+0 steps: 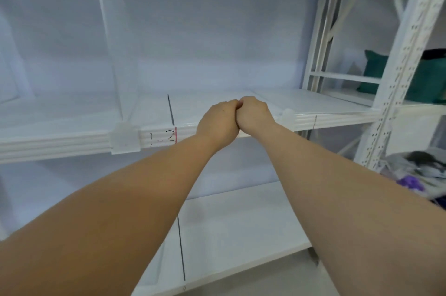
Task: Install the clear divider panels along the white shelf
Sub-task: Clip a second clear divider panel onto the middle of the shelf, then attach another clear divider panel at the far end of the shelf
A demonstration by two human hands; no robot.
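Head view, both forearms extended up toward the white shelf (60,143). Left hand (218,122) and right hand (254,113) meet over the shelf's front edge, knuckles touching, backs toward the camera. Grip on both: fingers curled in tight and narrow, but the fingertips and palms face away, so I cannot tell whether either grip holds anything or only presses against the other. One clear divider panel (113,37) stands upright on the shelf, well left of the hands, running front to back, with its clear foot (125,138) clipped over the front lip. A second clear foot (287,118) sits on the lip just right of the right hand. A faint diagonal line runs back from it across the shelf, and whether a panel stands there cannot be made out, being see-through against the pale back wall. Between first foot and left hand: handwritten mark "1-2" (162,138) on the lip, a short red stroke (176,135) beside it, a thin black line (170,109) drawn across the shelf top. The left wrist covers the lip right of the red stroke. Lower shelf (241,218) carries another black line (181,247), partly hidden by the left forearm. Right side: perforated upright (405,59), a green object (376,71) behind it, and blurred purple clutter (410,182), cut off at the frame edge.
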